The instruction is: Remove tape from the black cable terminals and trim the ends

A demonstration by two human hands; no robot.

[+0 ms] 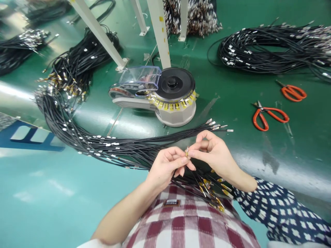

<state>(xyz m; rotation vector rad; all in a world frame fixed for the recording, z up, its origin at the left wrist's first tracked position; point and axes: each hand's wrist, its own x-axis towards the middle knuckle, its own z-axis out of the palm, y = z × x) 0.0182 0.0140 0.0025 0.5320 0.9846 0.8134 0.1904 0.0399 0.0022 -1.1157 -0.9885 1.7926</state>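
Between my fingertips is a small cable end [187, 152] with a bit of yellow tape on it. My left hand [168, 164] pinches it between thumb and index finger. From the other side, my right hand [210, 148] closes thumb and fingers on the same tip. Below my hands, several black cables with yellow-taped ends [207, 186] hang over the plaid apron [191, 224]. A long bundle of black cables [139, 144] with white tags runs along the table edge, behind and left of my hands. Beyond it stands a round tape dispenser [176, 98] with short yellow strips around its rim.
Red-handled cutters [269, 115] and orange-handled scissors [293, 92] lie to the right on the green table [232, 100]. A coiled cable bundle [258, 51] sits at the back right, another pile [77, 62] at the left. White metal posts [160, 34] rise behind the dispenser.
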